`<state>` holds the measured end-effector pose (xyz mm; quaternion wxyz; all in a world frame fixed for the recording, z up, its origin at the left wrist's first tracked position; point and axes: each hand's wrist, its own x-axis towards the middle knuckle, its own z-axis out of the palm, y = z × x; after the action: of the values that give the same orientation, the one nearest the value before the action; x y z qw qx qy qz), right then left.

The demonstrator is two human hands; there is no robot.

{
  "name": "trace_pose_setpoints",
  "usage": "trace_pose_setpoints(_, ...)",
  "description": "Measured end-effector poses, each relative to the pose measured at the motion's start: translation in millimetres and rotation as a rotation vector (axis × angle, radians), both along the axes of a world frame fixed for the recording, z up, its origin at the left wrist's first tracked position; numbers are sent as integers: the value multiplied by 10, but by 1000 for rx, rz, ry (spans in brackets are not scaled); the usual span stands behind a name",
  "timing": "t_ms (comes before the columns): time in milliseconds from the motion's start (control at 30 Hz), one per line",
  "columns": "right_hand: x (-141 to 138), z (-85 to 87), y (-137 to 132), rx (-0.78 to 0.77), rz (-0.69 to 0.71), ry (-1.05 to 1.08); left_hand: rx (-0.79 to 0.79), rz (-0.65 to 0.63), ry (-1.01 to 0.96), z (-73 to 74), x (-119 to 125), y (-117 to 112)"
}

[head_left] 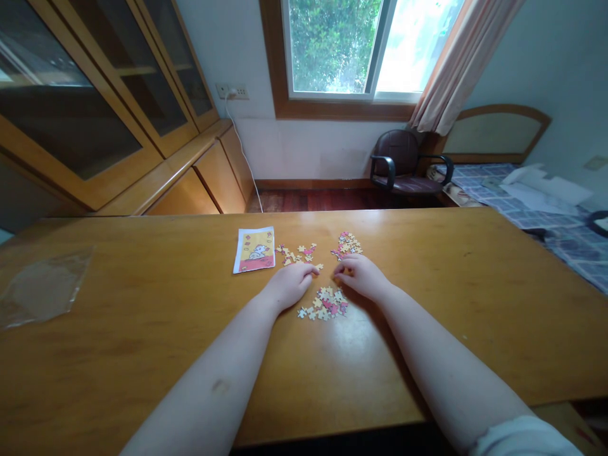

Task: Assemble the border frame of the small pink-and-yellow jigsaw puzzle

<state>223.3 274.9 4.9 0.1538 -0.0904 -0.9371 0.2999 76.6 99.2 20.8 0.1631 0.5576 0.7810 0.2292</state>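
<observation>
On the table, my left hand [291, 284] lies palm down with its fingers loosely bent. A yellow puzzle piece [320, 266] is right at its fingertips; I cannot tell whether they touch it. Across a small gap, my right hand [363, 275] has its fingers curled but apart, nothing visible between them. Just beyond it is a pile of yellow and pink puzzle pieces [350, 243]. Loose pieces [301, 252] are scattered past my left hand, partly hidden by it. Nearer to me, between my forearms, lies another pile of pale, yellow and pink puzzle pieces [327, 304].
A picture card [256, 251] with a white animal on yellow and pink lies left of the pieces. A clear plastic bag [45, 285] rests on the wooden table [166, 304] at far left. Beyond the table are a cabinet [209, 171], an armchair [399, 158] and a bed [503, 190].
</observation>
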Motion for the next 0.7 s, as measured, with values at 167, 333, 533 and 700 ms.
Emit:
trace_pose_setpoints(167,-27,-39,-4,83,122,11,-25,5,42,-10,10,7)
trace_pose_setpoints(333,-7,-9,0,107,48,5,19,-44,170,29,107,15)
trace_pose_setpoints(533,37,76,23,-1,0,-93,-47,-93,267,-23,160,16)
trace_pose_setpoints(700,88,197,6,-166,182,-278,-41,-10,324,-62,93,18)
